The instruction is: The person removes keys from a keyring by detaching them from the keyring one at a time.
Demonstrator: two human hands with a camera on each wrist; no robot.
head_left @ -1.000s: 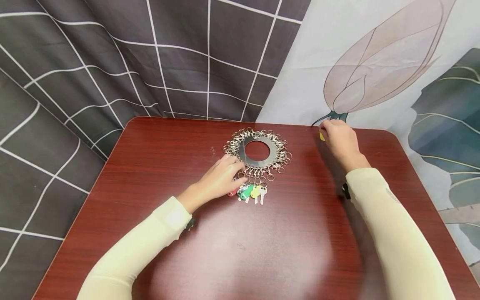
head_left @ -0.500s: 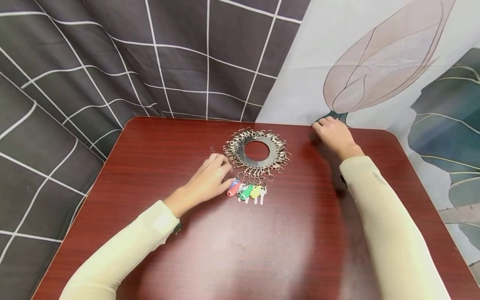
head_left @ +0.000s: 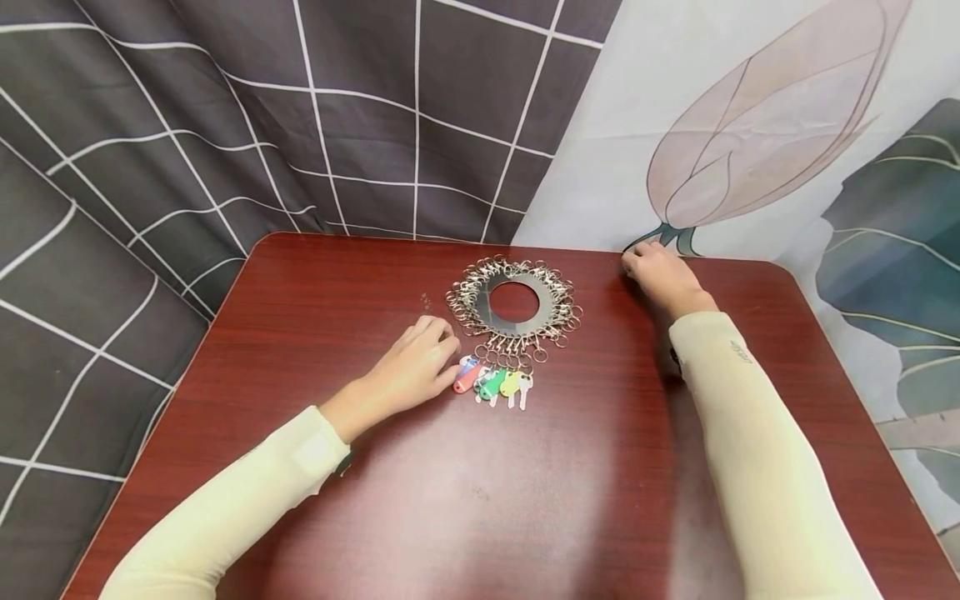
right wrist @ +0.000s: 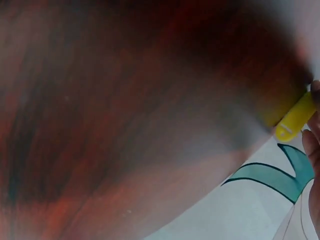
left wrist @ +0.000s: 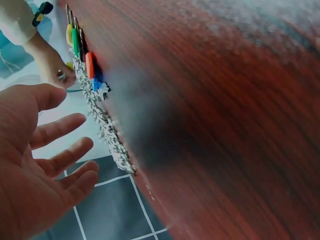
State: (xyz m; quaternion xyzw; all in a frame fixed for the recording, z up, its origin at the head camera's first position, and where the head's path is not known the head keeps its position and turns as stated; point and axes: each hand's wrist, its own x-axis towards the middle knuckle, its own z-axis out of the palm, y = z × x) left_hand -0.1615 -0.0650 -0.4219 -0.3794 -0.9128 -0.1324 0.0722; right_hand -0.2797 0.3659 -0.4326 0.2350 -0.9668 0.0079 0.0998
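Note:
My left hand (head_left: pixel 412 362), fingers loosely bent and apart, is just left of a red key tag (head_left: pixel 467 382) and holds nothing. In the left wrist view the fingers of that hand (left wrist: pixel 45 145) spread beside a row of metal clasps (left wrist: pixel 107 130). The red tag lies in a row with a green key tag (head_left: pixel 493 385), a yellow key tag (head_left: pixel 510 383) and a silver key (head_left: pixel 525 387). At the table's far edge my right hand (head_left: pixel 663 275) pinches another yellow key tag (right wrist: pixel 295 119), which the hand hides in the head view.
Behind the tags a flat grey ring (head_left: pixel 491 314) lies on the dark red table (head_left: pixel 555 483), with many swivel clasps and split rings around its rim. A grid-patterned dark curtain (head_left: pixel 360 133) and a pale flower-printed cloth (head_left: pixel 607 167) hang behind the table.
My left hand has drawn back to the left from over the keys, uncovering the red tag. My right hand has shifted slightly left along the far edge, its yellow tag now out of sight in the head view.

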